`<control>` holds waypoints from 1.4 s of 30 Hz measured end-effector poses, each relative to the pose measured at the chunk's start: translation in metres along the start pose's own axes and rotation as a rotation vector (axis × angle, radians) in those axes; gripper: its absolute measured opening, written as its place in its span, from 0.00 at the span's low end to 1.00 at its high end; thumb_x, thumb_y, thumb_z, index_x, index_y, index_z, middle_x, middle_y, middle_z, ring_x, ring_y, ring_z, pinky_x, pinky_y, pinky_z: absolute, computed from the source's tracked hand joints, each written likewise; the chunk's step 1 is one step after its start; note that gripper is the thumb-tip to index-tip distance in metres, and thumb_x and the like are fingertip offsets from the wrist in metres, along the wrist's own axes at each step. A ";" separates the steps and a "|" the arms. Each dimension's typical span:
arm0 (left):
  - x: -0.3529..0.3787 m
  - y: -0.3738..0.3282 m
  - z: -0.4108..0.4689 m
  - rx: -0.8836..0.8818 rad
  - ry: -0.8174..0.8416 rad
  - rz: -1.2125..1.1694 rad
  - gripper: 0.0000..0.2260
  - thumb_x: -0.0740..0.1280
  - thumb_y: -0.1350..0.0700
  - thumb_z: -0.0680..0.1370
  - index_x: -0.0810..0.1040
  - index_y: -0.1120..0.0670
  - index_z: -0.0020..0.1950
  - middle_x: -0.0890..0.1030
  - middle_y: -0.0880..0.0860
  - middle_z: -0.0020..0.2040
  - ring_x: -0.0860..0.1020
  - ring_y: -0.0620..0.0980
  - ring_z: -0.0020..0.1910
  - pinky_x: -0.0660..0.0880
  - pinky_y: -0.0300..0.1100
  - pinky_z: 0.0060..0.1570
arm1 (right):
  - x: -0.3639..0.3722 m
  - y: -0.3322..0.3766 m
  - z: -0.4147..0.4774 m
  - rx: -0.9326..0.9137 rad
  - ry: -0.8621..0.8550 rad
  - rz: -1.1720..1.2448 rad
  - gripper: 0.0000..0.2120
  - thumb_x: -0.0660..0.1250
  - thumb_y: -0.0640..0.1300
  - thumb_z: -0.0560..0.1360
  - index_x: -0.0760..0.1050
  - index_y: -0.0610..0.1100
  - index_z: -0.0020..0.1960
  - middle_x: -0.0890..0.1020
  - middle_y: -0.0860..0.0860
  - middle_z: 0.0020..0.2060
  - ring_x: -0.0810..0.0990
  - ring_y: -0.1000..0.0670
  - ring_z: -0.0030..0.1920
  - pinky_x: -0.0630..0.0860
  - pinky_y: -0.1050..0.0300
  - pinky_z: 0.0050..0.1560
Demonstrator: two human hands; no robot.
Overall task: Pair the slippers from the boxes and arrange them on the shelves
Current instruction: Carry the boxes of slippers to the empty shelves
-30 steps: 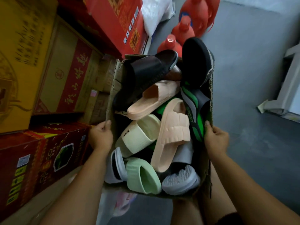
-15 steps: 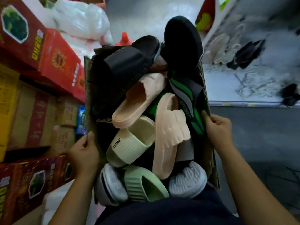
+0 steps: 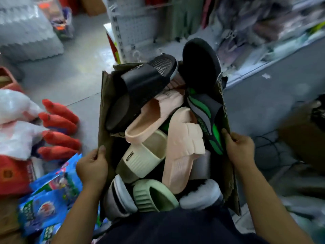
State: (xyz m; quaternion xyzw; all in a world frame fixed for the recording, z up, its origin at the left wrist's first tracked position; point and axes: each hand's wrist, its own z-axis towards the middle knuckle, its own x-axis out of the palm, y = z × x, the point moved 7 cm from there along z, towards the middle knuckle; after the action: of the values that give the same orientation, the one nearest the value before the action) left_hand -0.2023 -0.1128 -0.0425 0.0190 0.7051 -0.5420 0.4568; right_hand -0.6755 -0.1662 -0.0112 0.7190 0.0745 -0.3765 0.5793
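Note:
I hold a cardboard box (image 3: 103, 106) full of slippers against my body. My left hand (image 3: 92, 168) grips its left wall and my right hand (image 3: 238, 148) grips its right wall. Inside lie a black slide (image 3: 140, 87), two peach slides (image 3: 182, 147), a cream slide (image 3: 142, 157), a mint green slide (image 3: 154, 196), a grey-and-green sport slipper (image 3: 205, 113), grey slippers (image 3: 200, 194) and a black sole (image 3: 200, 64) standing up at the far end.
White pegboard shelving (image 3: 135, 23) stands ahead, and a low shelf with slippers (image 3: 263, 41) runs along the right. Red bottles (image 3: 59, 131), white bags and blue packets (image 3: 47, 205) crowd the floor at left. Brown cartons (image 3: 302, 134) sit at right.
I have turned to the right with the box in both hands. The red and yellow cartons have left the view, and the shelving and grey floor now lie ahead.

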 end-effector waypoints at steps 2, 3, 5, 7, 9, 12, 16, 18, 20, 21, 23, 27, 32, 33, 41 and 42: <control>0.046 -0.030 -0.012 0.026 0.088 0.035 0.20 0.67 0.53 0.80 0.75 0.65 0.34 0.68 0.59 0.26 0.71 0.52 0.32 0.65 0.51 0.33 | -0.035 -0.040 0.018 0.051 -0.047 -0.005 0.27 0.70 0.47 0.78 0.66 0.40 0.25 0.68 0.43 0.21 0.66 0.50 0.23 0.64 0.54 0.27; 0.067 -0.045 -0.015 0.034 0.124 0.046 0.19 0.68 0.53 0.80 0.76 0.65 0.34 0.71 0.61 0.27 0.73 0.53 0.33 0.63 0.50 0.34 | -0.049 -0.060 0.025 0.079 -0.064 -0.002 0.24 0.70 0.49 0.78 0.74 0.36 0.29 0.75 0.39 0.23 0.72 0.46 0.25 0.70 0.52 0.29; 0.104 -0.078 -0.018 0.083 0.186 0.044 0.20 0.66 0.49 0.78 0.77 0.65 0.36 0.75 0.66 0.33 0.74 0.53 0.34 0.66 0.51 0.35 | -0.075 -0.089 0.036 0.122 -0.100 -0.001 0.21 0.69 0.50 0.79 0.80 0.32 0.39 0.81 0.35 0.31 0.79 0.41 0.29 0.77 0.47 0.34; 0.135 -0.116 -0.020 0.152 0.235 0.049 0.19 0.65 0.49 0.79 0.77 0.64 0.37 0.76 0.67 0.35 0.73 0.51 0.34 0.68 0.50 0.36 | -0.101 -0.108 0.048 0.142 -0.146 -0.002 0.22 0.68 0.50 0.79 0.79 0.32 0.37 0.80 0.35 0.29 0.78 0.40 0.29 0.75 0.48 0.32; 0.163 -0.151 -0.023 0.189 0.287 0.021 0.17 0.66 0.53 0.81 0.74 0.61 0.34 0.70 0.61 0.29 0.70 0.50 0.32 0.66 0.48 0.35 | -0.126 -0.119 0.063 0.170 -0.193 -0.006 0.23 0.68 0.49 0.79 0.76 0.32 0.33 0.78 0.36 0.27 0.76 0.37 0.29 0.67 0.51 0.30; 0.207 -0.200 -0.027 0.246 0.360 -0.004 0.19 0.66 0.54 0.81 0.69 0.60 0.33 0.63 0.50 0.27 0.66 0.49 0.31 0.64 0.47 0.34 | -0.161 -0.131 0.090 0.228 -0.243 -0.015 0.24 0.67 0.49 0.79 0.75 0.32 0.34 0.77 0.37 0.27 0.75 0.40 0.29 0.64 0.53 0.31; 0.277 -0.254 -0.013 0.340 0.451 0.026 0.19 0.64 0.52 0.81 0.69 0.58 0.32 0.70 0.61 0.29 0.69 0.52 0.32 0.70 0.50 0.37 | -0.188 -0.150 0.132 0.281 -0.302 -0.052 0.23 0.67 0.50 0.80 0.78 0.31 0.37 0.79 0.36 0.30 0.79 0.38 0.34 0.74 0.48 0.36; 0.313 -0.281 -0.004 0.388 0.490 0.053 0.20 0.63 0.49 0.82 0.71 0.58 0.33 0.75 0.64 0.33 0.71 0.52 0.32 0.71 0.50 0.37 | -0.197 -0.162 0.153 0.319 -0.335 -0.042 0.23 0.67 0.50 0.80 0.79 0.31 0.39 0.80 0.35 0.31 0.78 0.38 0.33 0.73 0.49 0.35; 0.352 -0.312 0.006 0.428 0.518 0.071 0.20 0.63 0.50 0.82 0.74 0.60 0.35 0.77 0.64 0.33 0.72 0.53 0.33 0.67 0.46 0.34 | -0.204 -0.172 0.178 0.370 -0.375 -0.030 0.22 0.67 0.50 0.80 0.79 0.32 0.38 0.79 0.35 0.31 0.77 0.42 0.32 0.68 0.52 0.33; 0.373 -0.331 0.013 0.457 0.521 0.070 0.19 0.63 0.51 0.83 0.75 0.61 0.36 0.77 0.63 0.33 0.73 0.54 0.33 0.67 0.45 0.35 | -0.208 -0.175 0.193 0.392 -0.401 -0.028 0.22 0.67 0.50 0.80 0.79 0.33 0.38 0.79 0.35 0.31 0.76 0.43 0.32 0.67 0.53 0.33; 0.412 -0.380 0.026 0.494 0.525 0.027 0.18 0.64 0.52 0.82 0.75 0.60 0.35 0.78 0.60 0.33 0.76 0.55 0.35 0.72 0.47 0.39 | -0.215 -0.177 0.226 0.416 -0.468 0.002 0.23 0.68 0.50 0.79 0.78 0.32 0.36 0.77 0.35 0.28 0.73 0.45 0.29 0.64 0.54 0.31; 0.483 -0.483 0.059 0.629 0.549 -0.004 0.22 0.66 0.50 0.81 0.67 0.59 0.30 0.69 0.54 0.27 0.70 0.55 0.30 0.73 0.53 0.36 | -0.231 -0.170 0.288 0.434 -0.605 0.027 0.25 0.68 0.49 0.79 0.72 0.31 0.32 0.71 0.40 0.24 0.68 0.47 0.28 0.62 0.53 0.31; 0.560 -0.583 0.073 0.741 0.622 -0.017 0.20 0.67 0.51 0.81 0.73 0.61 0.32 0.74 0.59 0.28 0.74 0.62 0.32 0.73 0.52 0.37 | -0.243 -0.185 0.333 0.546 -0.719 0.098 0.26 0.68 0.49 0.79 0.67 0.37 0.28 0.67 0.46 0.23 0.67 0.48 0.28 0.62 0.54 0.33; 0.574 -0.596 0.072 0.753 0.642 -0.026 0.19 0.67 0.51 0.81 0.75 0.61 0.33 0.74 0.59 0.28 0.75 0.61 0.33 0.73 0.52 0.37 | -0.247 -0.191 0.340 0.569 -0.739 0.108 0.26 0.68 0.50 0.79 0.66 0.36 0.28 0.67 0.46 0.23 0.66 0.48 0.28 0.62 0.54 0.33; 0.694 -0.686 0.045 0.786 0.688 -0.012 0.19 0.67 0.52 0.81 0.77 0.61 0.34 0.73 0.58 0.28 0.75 0.60 0.34 0.73 0.51 0.38 | -0.293 -0.236 0.437 0.629 -0.781 0.145 0.26 0.68 0.48 0.79 0.67 0.41 0.26 0.66 0.49 0.21 0.65 0.50 0.26 0.60 0.52 0.31; 0.710 -0.698 0.041 0.776 0.687 -0.020 0.18 0.67 0.51 0.81 0.78 0.61 0.35 0.75 0.59 0.29 0.76 0.59 0.34 0.73 0.51 0.38 | -0.303 -0.243 0.456 0.624 -0.780 0.146 0.25 0.68 0.48 0.79 0.69 0.40 0.27 0.68 0.47 0.21 0.67 0.49 0.27 0.61 0.53 0.31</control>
State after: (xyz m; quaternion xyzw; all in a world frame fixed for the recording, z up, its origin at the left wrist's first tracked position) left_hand -0.9544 -0.7644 0.0075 0.3570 0.5619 -0.7304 0.1529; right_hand -1.2289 -0.3946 -0.0300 0.6670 -0.3142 -0.5799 0.3466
